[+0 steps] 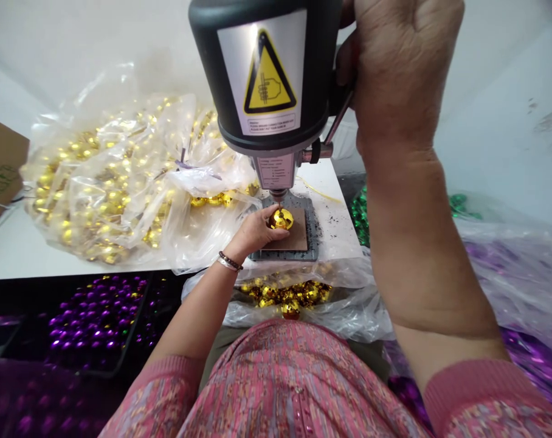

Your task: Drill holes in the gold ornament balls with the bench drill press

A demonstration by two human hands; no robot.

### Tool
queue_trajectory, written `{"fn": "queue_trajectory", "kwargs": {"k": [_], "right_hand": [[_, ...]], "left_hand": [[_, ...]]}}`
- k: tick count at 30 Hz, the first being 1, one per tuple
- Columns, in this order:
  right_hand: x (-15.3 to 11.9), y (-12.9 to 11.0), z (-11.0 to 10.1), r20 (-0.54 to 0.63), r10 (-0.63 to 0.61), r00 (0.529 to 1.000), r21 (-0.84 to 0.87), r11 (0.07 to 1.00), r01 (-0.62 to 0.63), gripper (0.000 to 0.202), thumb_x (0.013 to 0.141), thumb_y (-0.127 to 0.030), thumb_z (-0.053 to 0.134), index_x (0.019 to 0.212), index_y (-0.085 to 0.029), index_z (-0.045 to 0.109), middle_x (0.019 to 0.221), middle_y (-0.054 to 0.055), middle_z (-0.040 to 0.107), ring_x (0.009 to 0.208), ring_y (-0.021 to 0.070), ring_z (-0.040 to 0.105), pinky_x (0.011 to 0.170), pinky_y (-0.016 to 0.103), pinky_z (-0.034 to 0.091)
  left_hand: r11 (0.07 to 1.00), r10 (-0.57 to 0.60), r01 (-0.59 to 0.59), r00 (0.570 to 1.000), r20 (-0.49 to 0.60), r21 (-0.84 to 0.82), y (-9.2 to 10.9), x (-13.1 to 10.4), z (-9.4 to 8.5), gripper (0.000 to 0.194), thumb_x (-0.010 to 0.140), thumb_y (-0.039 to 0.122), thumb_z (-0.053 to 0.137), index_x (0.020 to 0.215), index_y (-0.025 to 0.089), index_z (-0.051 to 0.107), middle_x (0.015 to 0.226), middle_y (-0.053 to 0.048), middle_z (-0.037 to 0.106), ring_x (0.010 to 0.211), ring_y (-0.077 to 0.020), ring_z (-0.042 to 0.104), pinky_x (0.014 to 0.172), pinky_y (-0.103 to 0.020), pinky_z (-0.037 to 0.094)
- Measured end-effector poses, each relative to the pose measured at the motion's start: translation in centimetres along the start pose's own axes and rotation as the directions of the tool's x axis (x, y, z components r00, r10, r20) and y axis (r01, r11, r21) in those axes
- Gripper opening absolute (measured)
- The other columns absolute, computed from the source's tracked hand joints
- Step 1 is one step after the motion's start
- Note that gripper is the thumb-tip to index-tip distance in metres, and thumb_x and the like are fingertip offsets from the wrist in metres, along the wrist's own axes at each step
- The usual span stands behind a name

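Between the thumb and fingers of my left hand is a shiny gold ball, pressed on a brown board. The board lies on the grey metal base of a bench drill press. Straight above the ball, the drill's chuck comes down close to its top; whether the bit is inside the ball I cannot tell. High at the right, my right hand is closed around the press's feed lever, its fingers partly hidden behind the wrist and the housing.
A large clear bag of gold balls fills the white table's left side. More gold balls lie in an open plastic bag at my lap. Purple balls sit in a dark tray lower left; green ones show at right. A cardboard box stands far left.
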State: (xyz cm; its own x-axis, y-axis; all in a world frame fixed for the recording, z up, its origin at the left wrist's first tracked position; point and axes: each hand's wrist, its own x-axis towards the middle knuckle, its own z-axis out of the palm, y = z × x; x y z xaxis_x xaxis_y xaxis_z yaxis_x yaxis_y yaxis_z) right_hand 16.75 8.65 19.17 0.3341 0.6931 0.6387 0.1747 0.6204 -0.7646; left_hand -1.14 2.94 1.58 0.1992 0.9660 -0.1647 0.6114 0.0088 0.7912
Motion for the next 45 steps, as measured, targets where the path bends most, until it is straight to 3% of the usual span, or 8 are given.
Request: {"fn": "queue_trajectory", "kwargs": {"k": [5, 9, 14, 18, 25, 39, 45], "right_hand": [[-1.3, -0.5, -0.6, 0.018, -0.04, 0.999, 0.038, 0.999, 0.039, 0.025, 0.099, -0.018, 0.048, 0.073, -0.017, 0.049, 0.064, -0.006, 0.048, 0.055, 0.0004, 0.047, 0.052, 0.014, 0.036], [-4.6, -1.4, -2.7, 0.117, -0.206, 0.972, 0.056, 0.978, 0.2, 0.02, 0.098, -0.026, 0.052, 0.088, -0.017, 0.066, 0.064, -0.005, 0.051, 0.054, 0.0021, 0.048, 0.053, 0.019, 0.037], [-9.4, -1.5, -5.1, 0.196, -0.15, 0.969, -0.11, 0.979, 0.174, 0.029, 0.089, -0.013, 0.055, 0.106, -0.029, 0.072, 0.064, -0.006, 0.053, 0.056, 0.0046, 0.049, 0.054, 0.025, 0.035], [-11.4, -0.6, -5.4, 0.165, -0.15, 0.975, -0.139, 0.975, 0.173, 0.03, 0.091, -0.022, 0.056, 0.114, -0.037, 0.068, 0.059, -0.007, 0.048, 0.053, 0.0064, 0.046, 0.052, 0.024, 0.038], [-12.3, 0.6, -4.9, 0.078, -0.217, 0.973, -0.172, 0.958, 0.228, 0.024, 0.092, -0.033, 0.062, 0.115, -0.036, 0.067, 0.062, -0.006, 0.049, 0.051, 0.0074, 0.039, 0.053, 0.026, 0.041], [-13.9, 2.5, -4.8, -0.01, -0.322, 0.947, -0.219, 0.924, 0.312, 0.02, 0.095, -0.029, 0.059, 0.111, -0.025, 0.07, 0.07, -0.005, 0.057, 0.06, 0.0045, 0.052, 0.063, 0.022, 0.046], [-14.2, 3.9, -4.6, -0.062, -0.345, 0.937, -0.198, 0.924, 0.327, 0.019, 0.094, -0.028, 0.06, 0.109, -0.024, 0.071, 0.074, -0.003, 0.063, 0.061, 0.0069, 0.056, 0.067, 0.026, 0.05]], "left_hand": [[0.998, 0.019, -0.018, 1.0, 0.004, -0.06, -0.6, 0.0, 0.2, 0.08, 0.066, 0.029, 0.086, 0.142, 0.016, 0.064, 0.112, -0.007, 0.078, 0.101, -0.0243, 0.071, 0.094, -0.035, 0.055], [0.999, 0.031, -0.032, 0.999, -0.018, -0.042, -0.4, -0.2, 0.3, 0.075, 0.066, 0.028, 0.086, 0.138, 0.017, 0.067, 0.109, -0.005, 0.078, 0.098, -0.0234, 0.071, 0.092, -0.033, 0.055], [0.998, 0.047, -0.047, 0.999, -0.003, -0.042, 0.2, -0.4, 0.2, 0.07, 0.067, 0.025, 0.085, 0.134, 0.016, 0.068, 0.109, -0.003, 0.078, 0.099, -0.0228, 0.07, 0.092, -0.031, 0.054], [0.998, 0.051, -0.052, 0.999, -0.013, -0.037, 0.2, -0.5, 0.3, 0.068, 0.068, 0.025, 0.084, 0.134, 0.018, 0.069, 0.109, -0.003, 0.078, 0.099, -0.0221, 0.069, 0.09, -0.03, 0.054], [0.996, 0.088, -0.089, 0.996, -0.012, -0.026, -0.2, -0.4, 0.4, 0.06, 0.069, 0.025, 0.082, 0.128, 0.019, 0.071, 0.104, 0.0, 0.078, 0.095, -0.0211, 0.068, 0.084, -0.027, 0.052], [0.993, 0.102, -0.1, 0.995, 0.022, -0.069, -0.2, -0.6, 0.3, 0.046, 0.071, 0.028, 0.078, 0.116, 0.017, 0.071, 0.095, 0.0, 0.075, 0.089, -0.0184, 0.065, 0.077, -0.025, 0.049], [0.992, 0.085, -0.082, 0.996, 0.021, -0.098, 0.0, -0.7, 0.3, 0.053, 0.07, 0.026, 0.079, 0.121, 0.015, 0.07, 0.096, -0.001, 0.075, 0.089, -0.0188, 0.066, 0.078, -0.025, 0.05]]}}
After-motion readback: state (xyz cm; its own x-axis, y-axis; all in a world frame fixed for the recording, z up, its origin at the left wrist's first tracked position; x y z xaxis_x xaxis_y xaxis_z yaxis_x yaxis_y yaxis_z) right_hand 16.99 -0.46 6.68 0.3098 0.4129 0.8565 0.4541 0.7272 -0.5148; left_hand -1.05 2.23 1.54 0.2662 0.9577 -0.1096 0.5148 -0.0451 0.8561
